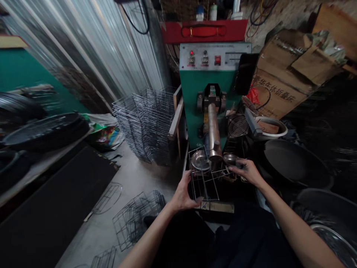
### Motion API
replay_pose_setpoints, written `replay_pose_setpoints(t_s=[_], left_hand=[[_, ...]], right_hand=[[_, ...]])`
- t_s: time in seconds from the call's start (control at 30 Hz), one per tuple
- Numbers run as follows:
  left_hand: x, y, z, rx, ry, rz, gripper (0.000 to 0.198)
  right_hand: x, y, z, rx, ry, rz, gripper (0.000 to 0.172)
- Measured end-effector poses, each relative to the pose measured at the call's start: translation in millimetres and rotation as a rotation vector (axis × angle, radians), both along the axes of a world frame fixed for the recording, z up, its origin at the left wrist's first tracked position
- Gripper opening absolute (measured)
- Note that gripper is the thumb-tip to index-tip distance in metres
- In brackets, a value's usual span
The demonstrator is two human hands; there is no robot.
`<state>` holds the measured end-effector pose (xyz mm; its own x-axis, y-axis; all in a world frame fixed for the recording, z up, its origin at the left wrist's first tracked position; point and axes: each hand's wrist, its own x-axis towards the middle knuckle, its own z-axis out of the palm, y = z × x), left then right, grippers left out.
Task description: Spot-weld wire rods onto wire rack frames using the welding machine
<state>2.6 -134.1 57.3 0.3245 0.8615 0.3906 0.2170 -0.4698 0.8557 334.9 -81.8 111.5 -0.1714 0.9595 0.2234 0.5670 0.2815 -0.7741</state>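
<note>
Both my hands are on a wire rack (203,178) held flat in front of a green press machine (209,85). My left hand (182,193) grips the rack's near left side. My right hand (247,172) holds its right end, next to a round steel dish (231,159). Another steel dish (200,160) lies inside the rack's far part, beneath the machine's steel ram (214,130). The ram's tip reaches down between the dishes. Whatever lies below the rack is lost in shadow.
A tall stack of wire racks (146,126) stands left of the machine, and more loose racks (136,219) lie on the concrete floor. Large black round pans (292,163) sit to the right, below a torn cardboard box (281,82). Corrugated metal sheeting (83,48) forms the left wall.
</note>
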Motion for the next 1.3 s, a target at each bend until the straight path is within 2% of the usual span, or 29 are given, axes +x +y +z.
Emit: replay_pose_setpoints(t_s=[0.17,0.3,0.43,0.57,0.83,1.1,1.3], left_hand=[[1,3,-2.1,0.005,-0.013,0.005,0.103],[1,6,-7.0,0.017,-0.035,0.007,0.102],[2,7,-5.4,0.015,-0.028,-0.003,0.099],[2,10,-4.4,-0.01,0.008,0.023,0.103],[1,15,-17.7,-0.022,0.016,0.031,0.109],[4,15,0.8,0.016,-0.015,-0.009,0.097],[-4,21,-5.0,-0.056,0.032,-0.029,0.099]], right_hand=[[2,4,-3.9,-0.026,0.01,0.0,0.058],[-1,4,-0.2,-0.033,0.02,0.011,0.056],[-3,4,4.7,-0.04,0.061,0.012,0.054],[-1,5,4.5,-0.039,0.058,-0.002,0.051],[2,9,-1.3,-0.053,0.048,-0.01,0.049],[4,9,-2.7,-0.03,0.01,-0.031,0.053],[4,9,-5.0,0.012,0.002,-0.048,0.053]])
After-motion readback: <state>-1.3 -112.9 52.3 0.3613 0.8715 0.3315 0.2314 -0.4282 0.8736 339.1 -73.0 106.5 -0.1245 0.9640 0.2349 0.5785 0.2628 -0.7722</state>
